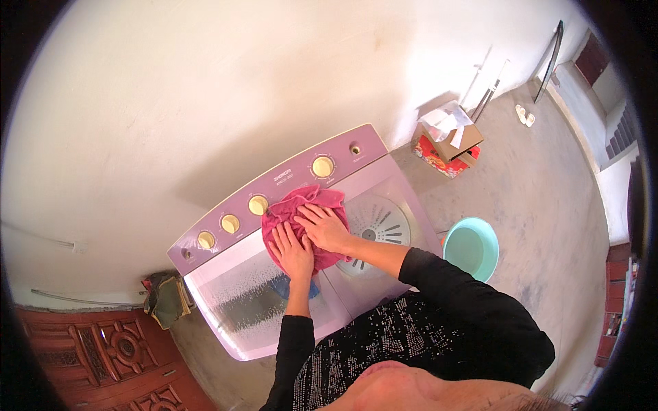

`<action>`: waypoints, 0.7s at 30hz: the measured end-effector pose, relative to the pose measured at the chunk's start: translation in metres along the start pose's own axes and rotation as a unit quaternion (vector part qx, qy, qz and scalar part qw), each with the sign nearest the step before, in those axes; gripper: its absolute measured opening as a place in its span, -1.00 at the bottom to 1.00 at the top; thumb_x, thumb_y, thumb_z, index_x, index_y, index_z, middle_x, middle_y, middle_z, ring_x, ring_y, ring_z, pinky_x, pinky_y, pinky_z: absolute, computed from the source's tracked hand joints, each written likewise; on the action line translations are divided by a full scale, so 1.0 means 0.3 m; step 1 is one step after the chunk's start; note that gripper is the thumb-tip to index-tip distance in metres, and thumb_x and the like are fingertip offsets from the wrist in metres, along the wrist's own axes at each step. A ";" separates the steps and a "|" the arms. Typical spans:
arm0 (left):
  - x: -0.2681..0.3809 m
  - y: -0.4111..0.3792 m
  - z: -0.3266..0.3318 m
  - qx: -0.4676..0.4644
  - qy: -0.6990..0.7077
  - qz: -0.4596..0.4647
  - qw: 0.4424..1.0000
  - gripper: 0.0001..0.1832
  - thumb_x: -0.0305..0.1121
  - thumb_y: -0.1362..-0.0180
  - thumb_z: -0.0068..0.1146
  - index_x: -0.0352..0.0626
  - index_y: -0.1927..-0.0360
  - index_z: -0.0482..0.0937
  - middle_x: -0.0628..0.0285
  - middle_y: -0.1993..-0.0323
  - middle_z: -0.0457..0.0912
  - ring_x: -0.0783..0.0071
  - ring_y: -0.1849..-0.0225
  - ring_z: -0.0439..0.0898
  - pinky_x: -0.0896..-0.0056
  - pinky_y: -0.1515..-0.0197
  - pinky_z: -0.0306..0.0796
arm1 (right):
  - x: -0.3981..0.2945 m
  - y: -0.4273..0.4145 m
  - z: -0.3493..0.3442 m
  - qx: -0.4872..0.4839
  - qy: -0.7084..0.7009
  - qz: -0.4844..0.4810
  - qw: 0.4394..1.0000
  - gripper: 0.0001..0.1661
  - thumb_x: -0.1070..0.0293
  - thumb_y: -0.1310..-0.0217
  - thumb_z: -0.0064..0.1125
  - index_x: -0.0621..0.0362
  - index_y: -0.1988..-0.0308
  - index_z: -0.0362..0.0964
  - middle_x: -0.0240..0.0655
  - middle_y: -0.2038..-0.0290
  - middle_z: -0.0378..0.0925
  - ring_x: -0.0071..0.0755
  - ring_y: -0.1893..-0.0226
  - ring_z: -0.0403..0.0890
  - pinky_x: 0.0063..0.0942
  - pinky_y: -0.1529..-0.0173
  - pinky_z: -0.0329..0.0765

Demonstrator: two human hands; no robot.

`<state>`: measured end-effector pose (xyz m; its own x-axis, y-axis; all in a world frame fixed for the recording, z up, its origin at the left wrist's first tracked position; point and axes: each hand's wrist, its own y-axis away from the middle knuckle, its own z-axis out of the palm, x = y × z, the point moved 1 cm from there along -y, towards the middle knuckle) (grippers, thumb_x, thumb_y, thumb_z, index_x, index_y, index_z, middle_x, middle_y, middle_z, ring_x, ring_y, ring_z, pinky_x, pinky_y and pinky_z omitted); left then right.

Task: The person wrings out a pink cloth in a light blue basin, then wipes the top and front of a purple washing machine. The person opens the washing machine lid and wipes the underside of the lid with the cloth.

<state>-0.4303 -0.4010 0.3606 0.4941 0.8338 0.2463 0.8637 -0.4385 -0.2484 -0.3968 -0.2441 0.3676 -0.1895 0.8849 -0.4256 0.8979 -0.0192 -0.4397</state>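
Both of my hands lie flat on a crumpled pink cloth [308, 197], which is spread over the top of a purple twin-tub washing machine [331, 303]. My left hand [294, 253] presses on the cloth's left part, fingers stretched forward. Close beside it, my right hand [325, 229] rests across the cloth with its fingers pointing to the upper left. Under the cloth are the seam between the two lids and the lower edge of the control panel [295, 177]. Several cream knobs [323, 167] line that panel. Water drops cover the clear left lid [241, 298].
A light-green bucket [472, 249] stands on the floor right of the machine. Behind it are stacked cardboard boxes [457, 144] with a plastic bag on top, and white slippers [525, 116]. A carved red-brown door [103, 354] is at lower left. The wall [231, 77] rises behind the panel.
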 end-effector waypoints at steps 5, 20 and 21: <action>0.176 -0.068 0.070 0.030 -0.033 0.075 0.996 -0.27 -0.09 -0.39 0.13 -0.29 -0.52 0.33 -0.15 -0.57 0.28 -0.11 -0.61 0.22 -0.33 -0.63 -0.06 | 0.180 0.041 -0.140 -0.028 0.017 0.045 0.998 -0.45 0.18 -0.41 0.11 -0.07 -0.34 0.51 -0.24 -0.46 0.42 -0.06 -0.46 0.37 0.13 -0.35 0.40; 0.396 -0.145 0.109 0.013 0.082 0.145 0.986 -0.31 -0.11 -0.28 0.24 -0.15 -0.44 0.46 0.08 -0.46 0.48 0.08 -0.54 0.34 -0.21 -0.63 -0.01 | 0.311 0.168 -0.196 0.034 0.107 0.127 0.986 -0.42 0.23 -0.36 0.11 0.17 -0.30 0.48 -0.03 -0.42 0.41 0.05 -0.49 0.31 0.15 -0.54 0.17; 0.345 -0.124 0.076 0.016 0.082 0.123 0.989 -0.28 -0.13 -0.23 0.28 -0.14 -0.45 0.45 0.07 -0.47 0.46 0.07 -0.57 0.30 -0.19 -0.61 0.01 | 0.260 0.149 -0.177 0.018 0.078 0.112 0.990 -0.42 0.23 -0.34 0.12 0.18 -0.29 0.48 -0.03 -0.40 0.43 0.05 -0.49 0.31 0.14 -0.53 0.19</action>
<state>-0.4136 -0.2907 0.3742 0.7007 0.6360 0.3233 0.7130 -0.6082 -0.3490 -0.3502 -0.1513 0.3568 0.0796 0.9176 -0.3894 0.8949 -0.2379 -0.3775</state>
